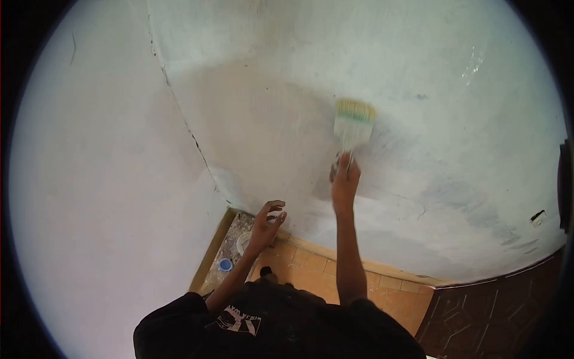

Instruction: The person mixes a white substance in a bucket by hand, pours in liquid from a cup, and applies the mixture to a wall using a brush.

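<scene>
A wide paintbrush [354, 124] is held by its handle in my right hand [345, 185], bristles pointing up. Its pale yellow bristles overlap the wall [287, 119] in front of me, and its light ferrule carries a green band. My left hand [267, 226] hangs lower, near the corner, its fingers curved and apart with nothing between them. Around the brush the wall shows greyish patches beside paler ones.
A crack [194, 140] runs down the wall corner. Below, a blue cup [225, 264] and a white round container [243, 242] stand on a paint-spotted sheet [216, 276] over orange tiles [311, 263]. A dark patterned surface [478, 317] lies at lower right; a wall socket [539, 219] sits above it.
</scene>
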A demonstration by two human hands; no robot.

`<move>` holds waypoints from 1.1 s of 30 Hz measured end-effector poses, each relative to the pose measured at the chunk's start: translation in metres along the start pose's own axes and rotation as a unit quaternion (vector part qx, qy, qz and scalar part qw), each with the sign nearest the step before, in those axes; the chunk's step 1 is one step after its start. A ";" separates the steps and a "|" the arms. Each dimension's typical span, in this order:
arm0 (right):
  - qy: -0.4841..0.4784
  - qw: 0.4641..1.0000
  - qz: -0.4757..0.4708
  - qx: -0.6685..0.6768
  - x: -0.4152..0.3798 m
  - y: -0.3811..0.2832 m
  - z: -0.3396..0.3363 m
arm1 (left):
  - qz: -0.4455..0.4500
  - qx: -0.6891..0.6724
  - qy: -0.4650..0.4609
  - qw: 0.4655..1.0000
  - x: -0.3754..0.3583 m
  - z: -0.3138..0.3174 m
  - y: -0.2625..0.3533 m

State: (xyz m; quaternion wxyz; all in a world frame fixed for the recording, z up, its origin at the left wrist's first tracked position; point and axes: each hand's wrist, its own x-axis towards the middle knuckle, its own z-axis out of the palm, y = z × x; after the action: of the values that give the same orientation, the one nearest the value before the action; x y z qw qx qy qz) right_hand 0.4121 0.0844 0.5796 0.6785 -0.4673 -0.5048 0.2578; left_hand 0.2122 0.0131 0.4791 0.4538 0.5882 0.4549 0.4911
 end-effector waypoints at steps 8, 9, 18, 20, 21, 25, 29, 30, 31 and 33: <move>0.103 0.994 0.025 0.026 -0.063 0.016 0.000 | 0.000 0.012 -0.051 0.999 0.045 -0.013 -0.002; 0.119 0.993 0.005 0.003 -0.043 -0.011 0.000 | -0.002 0.013 -0.064 0.998 0.048 -0.012 -0.001; 0.130 0.986 0.098 0.027 -0.062 0.027 -0.021 | 0.181 0.069 -0.124 0.973 0.070 0.008 0.030; 0.139 0.984 0.111 0.031 -0.075 0.034 -0.018 | 0.230 0.095 -0.125 0.961 0.076 0.013 0.039; 0.143 0.982 0.109 0.053 -0.074 0.023 -0.017 | 0.237 0.101 -0.125 0.958 0.078 0.015 0.044; 0.138 0.989 0.039 0.039 -0.029 -0.037 -0.020 | 0.257 0.128 -0.139 0.948 0.086 0.022 0.058; 0.169 0.984 0.040 0.048 -0.011 -0.027 -0.023 | 0.285 0.176 -0.139 0.932 0.095 0.028 0.061; 0.170 0.984 0.056 0.014 -0.021 -0.013 -0.025 | 0.287 0.179 -0.142 0.930 0.095 0.028 0.058; 0.165 0.984 0.061 0.026 -0.036 0.007 -0.025 | 0.287 0.183 -0.144 0.929 0.095 0.028 0.055; 0.160 0.980 0.118 0.009 -0.071 0.041 -0.024 | 0.297 0.179 -0.138 0.928 0.097 0.029 0.053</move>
State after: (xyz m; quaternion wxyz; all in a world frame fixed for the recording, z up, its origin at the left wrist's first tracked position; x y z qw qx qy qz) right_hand 0.4138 0.0348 0.5100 0.7196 -0.5522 -0.3290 0.2628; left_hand 0.2558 0.0961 0.5441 0.2325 0.8297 0.2731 0.4278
